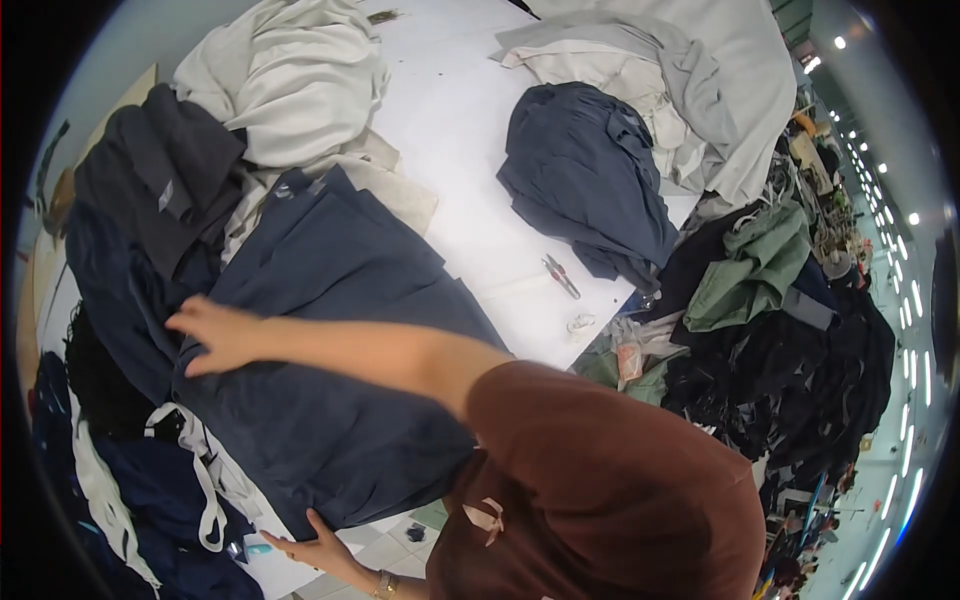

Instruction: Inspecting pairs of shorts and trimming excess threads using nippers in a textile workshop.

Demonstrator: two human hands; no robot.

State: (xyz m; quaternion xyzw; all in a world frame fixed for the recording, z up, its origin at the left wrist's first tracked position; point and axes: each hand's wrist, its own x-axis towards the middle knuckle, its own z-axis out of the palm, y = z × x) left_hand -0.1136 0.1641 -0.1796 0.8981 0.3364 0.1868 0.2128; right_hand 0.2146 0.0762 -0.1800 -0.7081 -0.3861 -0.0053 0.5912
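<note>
A stack of dark blue-grey cloth pieces [330,270], apparently garments, lies spread over the white table in front of me. My right hand [220,335] reaches across it to the far left edge, fingers spread, beside a heap of navy cloth [120,300]. That hand is slightly blurred and grips nothing visible. At the lower corner of the stack is my left hand [325,550], with a watch [385,584] on its wrist. Its thumb lies by the cloth's edge and the fingers stretch out apart.
Pale cloth [285,80] and charcoal cloth [160,170] are heaped at upper left. A bundled dark blue garment [590,175] and thread snips [562,277] lie on the white tabletop [440,120]. Black and green cloth [750,265] piles up at right. White straps [205,490] hang over navy cloth at lower left.
</note>
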